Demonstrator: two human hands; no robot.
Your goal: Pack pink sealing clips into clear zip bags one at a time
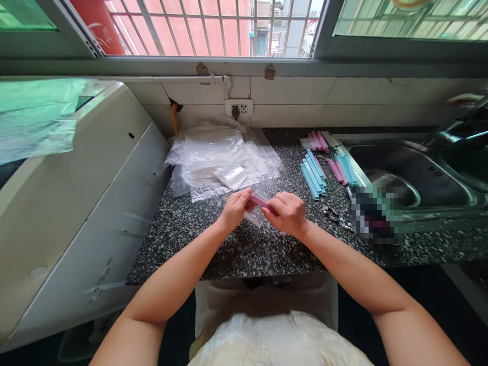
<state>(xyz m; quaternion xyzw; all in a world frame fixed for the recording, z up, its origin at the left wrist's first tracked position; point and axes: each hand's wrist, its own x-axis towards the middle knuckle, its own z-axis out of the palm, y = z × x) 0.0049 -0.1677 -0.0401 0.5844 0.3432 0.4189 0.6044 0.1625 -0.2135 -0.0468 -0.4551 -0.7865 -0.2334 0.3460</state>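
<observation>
A pink bag sealing clip (263, 202) is stretched between my two hands above the front of the speckled counter (229, 249). My left hand (237, 207) pinches its left end. Round the right end, the fingers of my right hand (288, 212) are closed. A bit of clear plastic (254, 218) hangs below the clip; whether it is caught in it I cannot tell. Beyond my left hand lies a loose pile of clear plastic bags (213, 147). To the right of my right hand rest several light-blue clips (313, 175) in a stack, with pink clips (335, 170) beside them.
A steel sink (396, 157) with a tap (457, 129) is at the right. More blue clips (346, 170) lie against its rim, near a blurred-out dark object (376, 216). A white appliance (95, 168) borders the counter's left side. A socket (239, 108) holds a plug.
</observation>
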